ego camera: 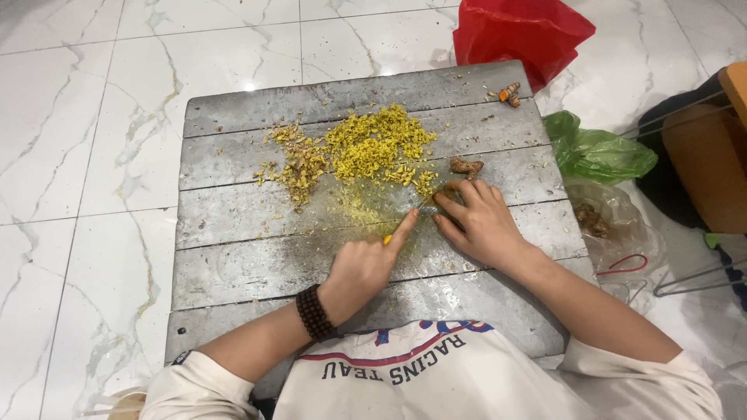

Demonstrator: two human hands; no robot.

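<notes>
My left hand [364, 266], with a dark bead bracelet at the wrist, grips a small knife [387, 239] with a yellow handle; the index finger lies along the blade. My right hand [481, 224] pins a piece of turmeric root [449, 189] to the grey wooden board [233, 233], fingertips right next to the blade. A heap of finely chopped yellow turmeric [379, 144] lies just beyond the hands. A browner heap of peelings [300, 165] sits to its left.
A whole root piece [467, 166] lies by my right fingers and another [510, 95] at the board's far right corner. Off the board to the right are a red bag [521, 31], a green bag [599, 154], a clear bag of roots [597, 222] and a wooden stool [708, 155].
</notes>
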